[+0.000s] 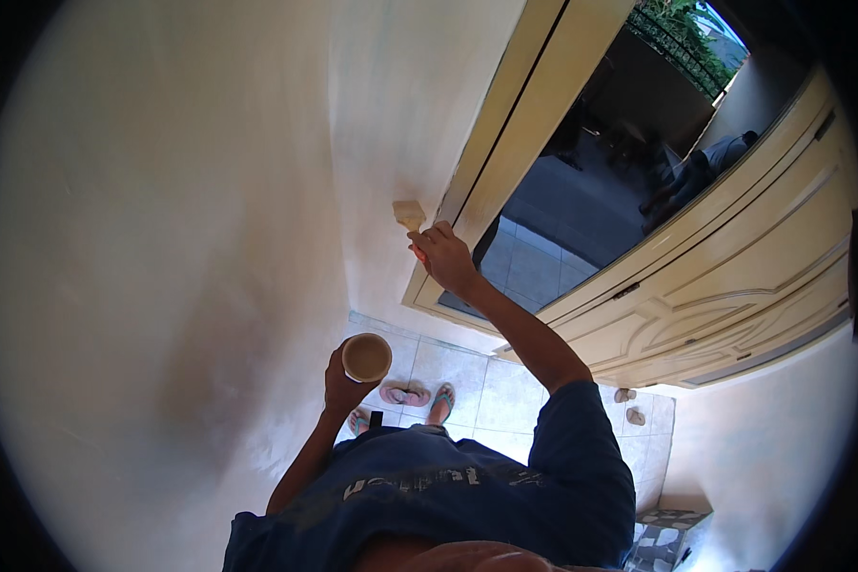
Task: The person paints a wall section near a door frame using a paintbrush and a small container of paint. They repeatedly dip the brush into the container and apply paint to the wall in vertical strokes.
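Note:
My right hand [445,256] is closed around the red handle of a flat paintbrush [409,214]. The brush's pale, paint-coated bristles lie at or close to the narrow wall strip [390,143] beside the yellowish window frame [465,193]; contact cannot be told. Lower and to the left, my left hand [343,386] holds a round cup [367,357] upright, its inside beige; whether it holds paint is unclear. A broad, pale, unevenly coated wall [186,214] stands to my left.
Dark window glass [579,193] shows reflections, among them a bent person. A carved wooden door [743,279] is on the right. On the floor tiles [508,400] lie pink slippers [405,395] near my feet and another pair [635,415] farther right. A stone-patterned block [661,543] stands lower right.

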